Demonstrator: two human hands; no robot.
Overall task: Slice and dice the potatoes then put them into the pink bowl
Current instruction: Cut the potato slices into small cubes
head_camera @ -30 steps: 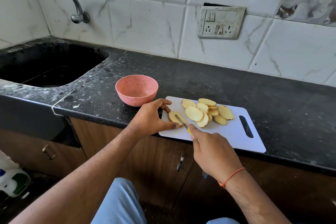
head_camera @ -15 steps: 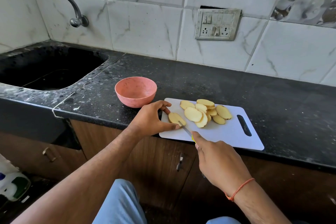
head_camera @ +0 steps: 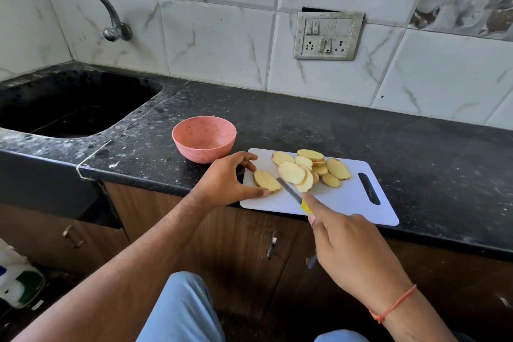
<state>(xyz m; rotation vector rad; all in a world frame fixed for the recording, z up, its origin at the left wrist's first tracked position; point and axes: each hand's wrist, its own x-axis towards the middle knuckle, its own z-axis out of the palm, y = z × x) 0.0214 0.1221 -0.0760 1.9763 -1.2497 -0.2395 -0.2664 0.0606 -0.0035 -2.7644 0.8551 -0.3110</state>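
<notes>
Head view, taken from above the white rectangular plastic cutting board, which lies at the front edge of the black speckled stone counter. My left hand sits at the board's left end, thumb and forefinger curled round a single oval potato slice with pale yellow flesh, pinching it flat against the board. My right hand is at the board's near edge, fingers wrapped round the yellow handle of a small steel-bladed knife, forefinger laid along the top. The blade points up and left across the board; its tip lies just beside the right end of the pinched slice, between that slice and the heap. I cannot tell whether the edge touches the slice. A heap of overlapping oval potato slices lies on the board's far middle, apart from my left hand. The round pink plastic bowl stands on the counter just off the board's far left corner, near my left hand. An orange thread bracelet circles my right wrist.
</notes>
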